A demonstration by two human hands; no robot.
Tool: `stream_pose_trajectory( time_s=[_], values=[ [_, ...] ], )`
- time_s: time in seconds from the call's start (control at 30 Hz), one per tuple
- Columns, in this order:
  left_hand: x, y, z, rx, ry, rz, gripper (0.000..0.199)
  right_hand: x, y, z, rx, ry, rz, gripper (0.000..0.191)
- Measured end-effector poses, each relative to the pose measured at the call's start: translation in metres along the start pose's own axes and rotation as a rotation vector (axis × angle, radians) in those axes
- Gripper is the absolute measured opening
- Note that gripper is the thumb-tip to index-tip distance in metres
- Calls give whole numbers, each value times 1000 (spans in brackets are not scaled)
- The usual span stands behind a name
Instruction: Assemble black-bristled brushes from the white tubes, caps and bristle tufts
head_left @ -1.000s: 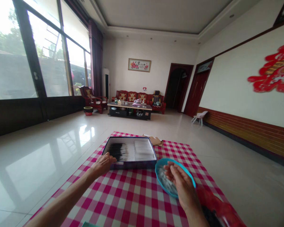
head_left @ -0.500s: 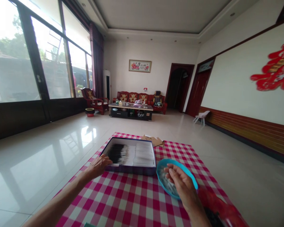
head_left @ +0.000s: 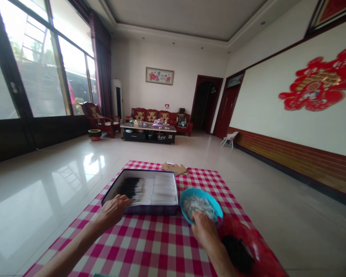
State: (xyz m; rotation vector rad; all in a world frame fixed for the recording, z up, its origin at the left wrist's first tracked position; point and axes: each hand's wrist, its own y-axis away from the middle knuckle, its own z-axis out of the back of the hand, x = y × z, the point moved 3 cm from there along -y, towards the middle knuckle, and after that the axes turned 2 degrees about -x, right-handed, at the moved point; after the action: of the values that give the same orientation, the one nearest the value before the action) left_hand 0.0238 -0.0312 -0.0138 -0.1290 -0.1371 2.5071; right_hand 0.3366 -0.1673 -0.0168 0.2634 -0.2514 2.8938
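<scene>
My left hand point(head_left: 115, 207) is at the near left corner of a dark blue box point(head_left: 155, 210), its fingers closed on something too small to make out. Inside the box, black-ended pieces point(head_left: 129, 187) lie on the left and a stack of white strips point(head_left: 163, 188) on the right. My right hand point(head_left: 203, 227) reaches over the near rim of a turquoise bowl point(head_left: 219, 209) with its fingertips down at the whitish translucent pieces point(head_left: 198, 204). Those fingertips are partly hidden, and what they hold cannot be made out.
A red bag point(head_left: 259, 246) with black contents point(head_left: 238, 252) lies right of my right forearm. Brown cardboard pieces point(head_left: 175, 168) sit behind the box on the checked tablecloth point(head_left: 150, 242). Farther off are a low table point(head_left: 148, 132) and a red sofa point(head_left: 187, 129).
My right hand has lowered from above the bowl to the pieces in it. The view has turned right, and more of the red bag shows. My left hand stays at the box corner.
</scene>
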Motion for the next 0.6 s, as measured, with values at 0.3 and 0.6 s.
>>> stream_pose_trajectory(
  time_s=[0.3,0.6],
  values=[
    [-29,-11,-13,-10,-91,-24,33,-25,-36,2,7,144,14,21],
    [-20,6,-11,33,-45,-75,30,-58,-47,8,-6,158,-27,24]
  ],
)
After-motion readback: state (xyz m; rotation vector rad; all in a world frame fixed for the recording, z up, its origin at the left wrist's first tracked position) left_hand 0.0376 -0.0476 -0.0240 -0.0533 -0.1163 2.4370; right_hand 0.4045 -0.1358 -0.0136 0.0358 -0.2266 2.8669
